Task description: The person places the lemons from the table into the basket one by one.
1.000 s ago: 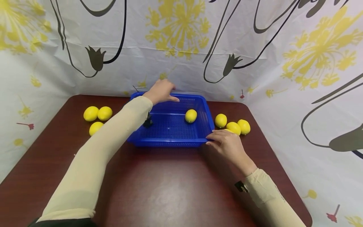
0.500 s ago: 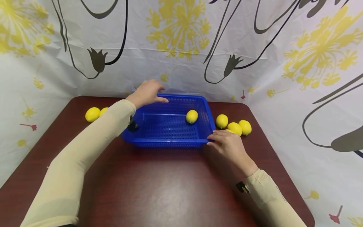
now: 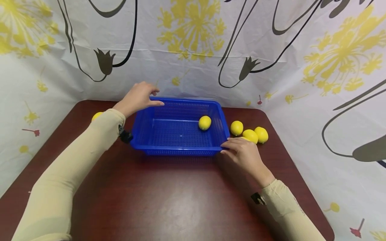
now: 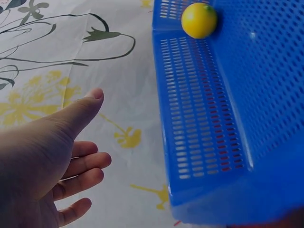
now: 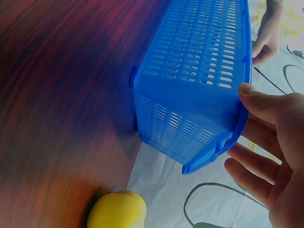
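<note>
A blue perforated plastic basket (image 3: 169, 135) stands on the table with one lemon (image 3: 204, 123) inside, towards its right end. My left hand (image 3: 139, 97) hovers over the basket's far left corner, holding nothing. In the left wrist view, that hand (image 4: 52, 152) has its thumb and fingers spread apart, clear of the basket wall (image 4: 204, 123). At the near right corner, my right hand (image 3: 243, 155) grips the basket rim. The right wrist view shows its thumb (image 5: 256, 99) on the rim and the fingers on the other side.
Several lemons (image 3: 250, 135) lie on the table right of the basket, one partly behind my right hand. Another lemon (image 3: 97, 115) at the left is mostly covered by my left sleeve (image 3: 75, 157). A patterned sheet (image 3: 193, 67) rises behind the dark wooden table (image 3: 169, 194).
My left hand has moved left, from over the basket's back middle to its far left corner. Its sleeve now covers most of the left-hand lemons. The right hand keeps its place.
</note>
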The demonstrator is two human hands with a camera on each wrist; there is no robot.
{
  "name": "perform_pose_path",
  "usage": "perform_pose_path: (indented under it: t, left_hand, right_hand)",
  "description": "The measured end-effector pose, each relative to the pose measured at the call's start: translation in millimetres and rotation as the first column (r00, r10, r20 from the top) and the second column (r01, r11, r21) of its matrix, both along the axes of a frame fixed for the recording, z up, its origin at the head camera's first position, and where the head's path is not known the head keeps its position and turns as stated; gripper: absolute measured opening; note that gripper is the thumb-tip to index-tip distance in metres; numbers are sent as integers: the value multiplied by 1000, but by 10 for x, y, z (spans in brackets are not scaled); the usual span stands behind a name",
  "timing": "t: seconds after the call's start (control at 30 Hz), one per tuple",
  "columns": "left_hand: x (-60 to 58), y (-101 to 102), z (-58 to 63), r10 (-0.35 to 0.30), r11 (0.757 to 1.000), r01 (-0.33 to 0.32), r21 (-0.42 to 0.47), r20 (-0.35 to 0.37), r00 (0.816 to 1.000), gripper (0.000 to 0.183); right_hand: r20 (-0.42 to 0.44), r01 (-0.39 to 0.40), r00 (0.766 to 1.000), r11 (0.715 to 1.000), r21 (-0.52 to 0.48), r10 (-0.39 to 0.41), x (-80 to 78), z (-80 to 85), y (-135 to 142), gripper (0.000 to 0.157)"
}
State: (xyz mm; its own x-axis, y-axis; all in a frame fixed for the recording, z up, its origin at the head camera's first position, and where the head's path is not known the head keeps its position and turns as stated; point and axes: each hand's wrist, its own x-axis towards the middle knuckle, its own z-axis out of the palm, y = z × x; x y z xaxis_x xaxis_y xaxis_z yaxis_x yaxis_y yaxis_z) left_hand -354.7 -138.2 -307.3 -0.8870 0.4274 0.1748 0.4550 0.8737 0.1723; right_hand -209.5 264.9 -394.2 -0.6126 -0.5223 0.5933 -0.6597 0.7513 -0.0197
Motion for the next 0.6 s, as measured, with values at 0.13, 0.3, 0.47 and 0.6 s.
perform_pose_path:
  t: [0.13,0.3,0.47,0.6]
  left_hand:
    - [86,-114,-59,15,1000,-14,17,-15,1000,71]
    - [145,-270,-64,45,998,-42,56,-39,998,69]
    - [159,-392,-32,78,993,-73,88,-44,996,67]
    - [178,-457,-47,86,992,-83,95,-35,996,66]
  right_hand:
    - [-12,-3,1000,1000,-6,3,-1,-1,-1,24]
    - [-5,-4,1000,1000,-7,4,-2,3,-8,25]
    - [1,1,1000,1000,-8,-1,-9,4,-10,24]
    - [8,8,1000,1000,-4,-8,-10,-3,-5,24]
